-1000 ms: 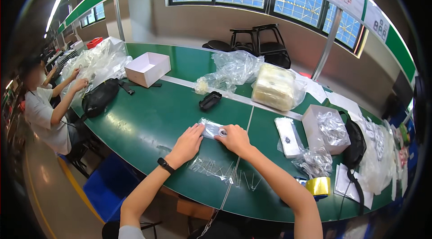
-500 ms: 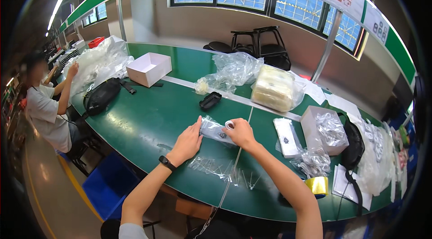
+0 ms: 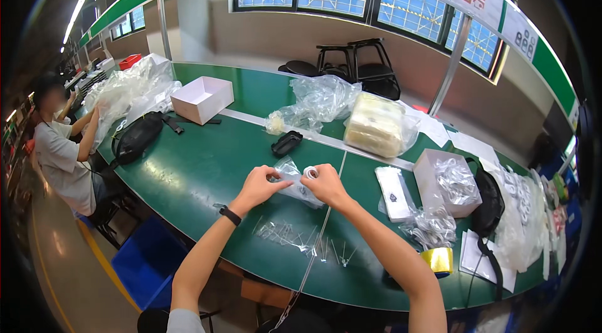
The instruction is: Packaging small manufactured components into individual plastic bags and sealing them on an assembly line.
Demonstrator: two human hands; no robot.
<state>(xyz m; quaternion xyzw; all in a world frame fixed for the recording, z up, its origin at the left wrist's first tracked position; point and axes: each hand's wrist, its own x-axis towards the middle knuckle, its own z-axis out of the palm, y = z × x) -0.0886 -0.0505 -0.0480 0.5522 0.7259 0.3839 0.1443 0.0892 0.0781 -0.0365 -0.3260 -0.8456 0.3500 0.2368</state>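
Note:
A clear plastic bag (image 3: 288, 170) with a small dark print lies on the green table in front of me. My left hand (image 3: 258, 189) pinches its left part between thumb and fingers. In the curled fingers of my right hand (image 3: 327, 186) is a small white coil (image 3: 310, 172), held over the bag's upper right side; whether it is a cable cannot be made out. Nearer to me lie several thin, clear pieces with fine legs (image 3: 282, 232). Just beyond the bag sits a black plastic case (image 3: 287, 143).
A stack of flat white bags (image 3: 395, 194) and a white box (image 3: 426, 173) of plastic-wrapped bundles stand right, near yellow tape (image 3: 439, 261). A wrapped cream block (image 3: 376, 123) and an open white box (image 3: 202, 98) lie farther back. A co-worker (image 3: 66, 145) sits left.
My left hand has gone from lying flat with fingers stretched beside the bag to pinching it. The bag's left end has lifted and crumpled. My right hand keeps the white coil.

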